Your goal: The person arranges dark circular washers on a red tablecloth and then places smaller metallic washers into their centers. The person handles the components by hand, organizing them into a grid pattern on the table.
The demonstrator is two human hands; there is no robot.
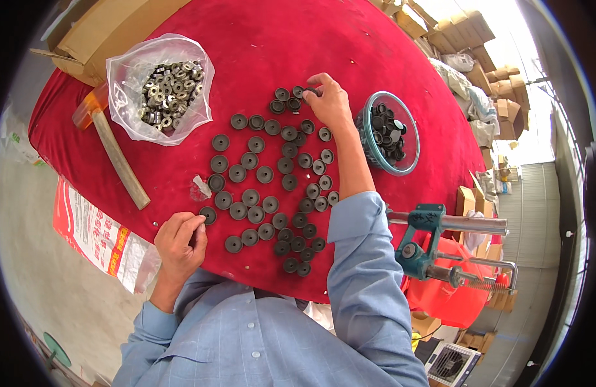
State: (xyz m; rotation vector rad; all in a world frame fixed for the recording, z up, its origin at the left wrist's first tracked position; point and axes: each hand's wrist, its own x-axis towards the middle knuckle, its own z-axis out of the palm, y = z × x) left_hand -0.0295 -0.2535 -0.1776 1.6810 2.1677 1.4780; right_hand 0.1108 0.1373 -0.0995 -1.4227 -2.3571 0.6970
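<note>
Many small black grooved wheels (255, 214) with centre holes lie spread over the red cloth. At the far end of the spread, my right hand (332, 103) pinches one black wheel (311, 92) between thumb and fingers, beside a small cluster of similar wheels (282, 94). My left hand (180, 245) is curled at the near left edge of the table, its fingertips close to another wheel (208, 215). Something dark shows inside its curled fingers, but I cannot make out what it is.
A clear plastic bag of metal bearings (171, 90) sits at the far left, near a wooden-handled hammer (120, 158) and a cardboard box (111, 35). Right of my right arm stands a clear bowl of black parts (388, 132). A green hand press (419, 245) stands at the right edge.
</note>
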